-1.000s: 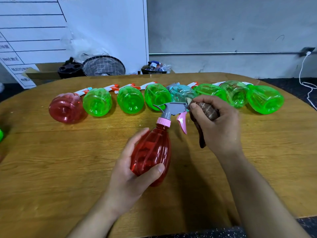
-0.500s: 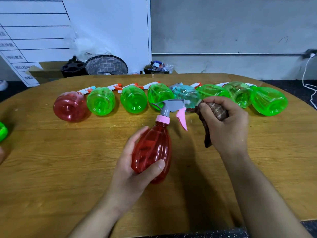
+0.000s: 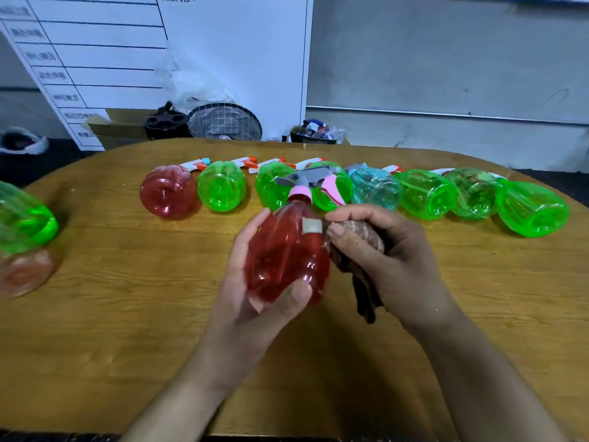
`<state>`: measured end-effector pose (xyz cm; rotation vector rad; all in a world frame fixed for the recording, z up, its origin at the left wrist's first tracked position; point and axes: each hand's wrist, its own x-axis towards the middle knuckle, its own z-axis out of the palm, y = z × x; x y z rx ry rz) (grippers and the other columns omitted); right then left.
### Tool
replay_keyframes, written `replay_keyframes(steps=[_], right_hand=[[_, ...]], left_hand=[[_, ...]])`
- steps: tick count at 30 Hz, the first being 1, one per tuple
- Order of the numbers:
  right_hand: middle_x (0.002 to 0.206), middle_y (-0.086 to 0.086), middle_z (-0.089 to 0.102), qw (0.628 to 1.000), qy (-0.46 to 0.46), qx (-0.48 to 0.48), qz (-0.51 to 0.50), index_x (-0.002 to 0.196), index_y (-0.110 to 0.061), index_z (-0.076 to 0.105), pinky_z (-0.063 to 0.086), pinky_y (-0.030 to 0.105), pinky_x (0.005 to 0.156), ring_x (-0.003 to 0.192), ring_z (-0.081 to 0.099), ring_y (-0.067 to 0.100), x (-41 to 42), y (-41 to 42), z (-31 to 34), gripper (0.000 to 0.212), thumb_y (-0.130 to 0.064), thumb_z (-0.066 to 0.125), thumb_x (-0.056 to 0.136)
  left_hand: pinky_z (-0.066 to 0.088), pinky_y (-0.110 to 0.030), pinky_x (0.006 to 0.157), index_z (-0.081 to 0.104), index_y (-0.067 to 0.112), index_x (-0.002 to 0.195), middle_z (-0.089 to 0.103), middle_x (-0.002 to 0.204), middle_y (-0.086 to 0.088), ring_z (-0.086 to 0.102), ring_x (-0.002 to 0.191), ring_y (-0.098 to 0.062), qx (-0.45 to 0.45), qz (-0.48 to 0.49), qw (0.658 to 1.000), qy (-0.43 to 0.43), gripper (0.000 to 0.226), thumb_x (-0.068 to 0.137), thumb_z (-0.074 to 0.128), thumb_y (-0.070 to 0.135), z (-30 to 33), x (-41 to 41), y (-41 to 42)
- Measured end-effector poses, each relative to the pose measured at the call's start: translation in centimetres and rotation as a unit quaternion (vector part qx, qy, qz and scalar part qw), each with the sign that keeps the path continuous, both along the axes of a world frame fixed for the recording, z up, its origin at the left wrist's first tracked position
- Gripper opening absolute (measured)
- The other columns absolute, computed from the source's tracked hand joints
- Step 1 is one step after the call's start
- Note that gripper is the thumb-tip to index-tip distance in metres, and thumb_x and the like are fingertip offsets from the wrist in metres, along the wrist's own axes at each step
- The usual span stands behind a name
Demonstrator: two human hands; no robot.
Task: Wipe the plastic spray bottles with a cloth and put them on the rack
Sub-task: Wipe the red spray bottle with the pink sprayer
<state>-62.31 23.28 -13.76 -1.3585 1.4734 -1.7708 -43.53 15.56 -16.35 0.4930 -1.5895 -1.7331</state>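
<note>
My left hand [image 3: 247, 301] grips a red spray bottle [image 3: 287, 253] by its body, above the wooden table [image 3: 127, 298]; its grey head and pink trigger point away from me. My right hand [image 3: 392, 260] holds a bunched brown cloth [image 3: 357, 237] against the bottle's right side, near a pale sticker. Behind them a row of bottles lies on its side: a red one [image 3: 167, 194], several green ones [image 3: 221, 189] and a pale blue one [image 3: 376, 188]. No rack is in view.
At the left table edge a green bottle [image 3: 24, 218] lies over a blurred reddish one [image 3: 25, 274]. Beyond the table stand a white board [image 3: 127, 59], a mesh basket [image 3: 224, 121], a black holder [image 3: 165, 122] and a cardboard box.
My right hand with the cloth has come down from the nozzle to the bottle's side. The left hand has turned the bottle and lifted it slightly. The camera has moved closer.
</note>
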Motion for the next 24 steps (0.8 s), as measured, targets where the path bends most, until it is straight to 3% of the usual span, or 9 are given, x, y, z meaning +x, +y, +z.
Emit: replay_keyframes(steps=[3, 9, 11, 15, 18, 21, 24], right_hand=[[0.086, 0.003, 0.072, 0.997, -0.06, -0.008, -0.044, 0.102, -0.003, 0.074, 0.053, 0.025, 0.067, 0.075, 0.065, 0.014, 0.6, -0.2, 0.1, 0.018, -0.019, 0.075, 0.092], [0.096, 0.006, 0.075, 0.988, -0.128, -0.02, -0.087, 0.102, -0.014, 0.076, 0.057, 0.027, 0.073, 0.084, 0.07, 0.019, 1.7, -0.5, -0.1, 0.011, -0.018, 0.071, 0.093], [0.095, 0.006, 0.074, 0.99, -0.114, -0.019, -0.075, 0.104, -0.012, 0.075, 0.057, 0.027, 0.073, 0.083, 0.069, 0.019, 1.9, -0.5, 0.0, 0.012, -0.017, 0.069, 0.095], [0.091, -0.005, 0.074, 0.991, -0.042, -0.061, -0.109, 0.104, -0.01, 0.074, 0.055, 0.023, 0.07, 0.079, 0.069, 0.01, 2.4, -0.3, 0.6, 0.011, -0.013, 0.071, 0.095], [0.096, -0.012, 0.074, 0.977, 0.075, -0.115, -0.165, 0.104, -0.018, 0.073, 0.054, 0.022, 0.078, 0.089, 0.07, 0.006, 2.6, 0.4, 0.9, 0.01, -0.012, 0.074, 0.096], [0.1, -0.006, 0.074, 0.958, 0.187, -0.121, -0.182, 0.104, -0.019, 0.072, 0.054, 0.027, 0.081, 0.093, 0.072, 0.011, 2.9, 0.9, 1.1, 0.011, -0.016, 0.074, 0.094], [0.099, -0.004, 0.075, 0.945, 0.233, -0.1, -0.206, 0.105, -0.017, 0.075, 0.053, 0.024, 0.08, 0.093, 0.072, 0.011, 2.9, 0.7, 1.0, 0.013, -0.013, 0.078, 0.093]], left_hand=[[0.055, -0.027, 0.104, 0.028, 0.037, 0.163, 0.056, 0.153, 0.014, 0.061, 0.138, -0.015, -0.044, -0.014, 0.999, -0.007, 0.119, 0.066, 0.094, 0.059, 0.2, 0.6, -0.3], [0.06, -0.052, 0.1, 0.02, 0.038, 0.165, 0.054, 0.154, 0.013, 0.062, 0.137, -0.017, -0.078, -0.023, 0.996, -0.02, 0.131, 0.063, 0.101, 0.04, -0.3, 0.5, -0.3], [0.061, -0.049, 0.1, 0.025, 0.04, 0.163, 0.056, 0.15, 0.014, 0.062, 0.135, -0.015, -0.092, -0.002, 0.995, -0.037, 0.126, 0.064, 0.101, 0.029, -0.5, 0.3, -0.3], [0.052, -0.033, 0.112, 0.039, 0.034, 0.157, 0.061, 0.145, 0.013, 0.058, 0.138, -0.01, -0.168, 0.093, 0.979, -0.065, 0.107, 0.067, 0.097, 0.029, -0.5, 0.2, -0.8], [0.051, -0.035, 0.112, 0.043, 0.031, 0.156, 0.059, 0.147, 0.007, 0.056, 0.14, -0.016, -0.193, 0.145, 0.968, -0.063, 0.104, 0.07, 0.1, 0.034, -0.5, 0.2, -1.2], [0.054, -0.038, 0.109, 0.046, 0.027, 0.155, 0.059, 0.147, 0.002, 0.058, 0.139, -0.022, -0.21, 0.168, 0.961, -0.057, 0.103, 0.068, 0.099, 0.033, -0.6, 0.2, -1.2], [0.058, -0.045, 0.105, 0.048, 0.026, 0.155, 0.056, 0.148, 0.003, 0.06, 0.137, -0.025, -0.229, 0.182, 0.954, -0.063, 0.102, 0.067, 0.1, 0.033, -0.8, 0.2, -1.2]])
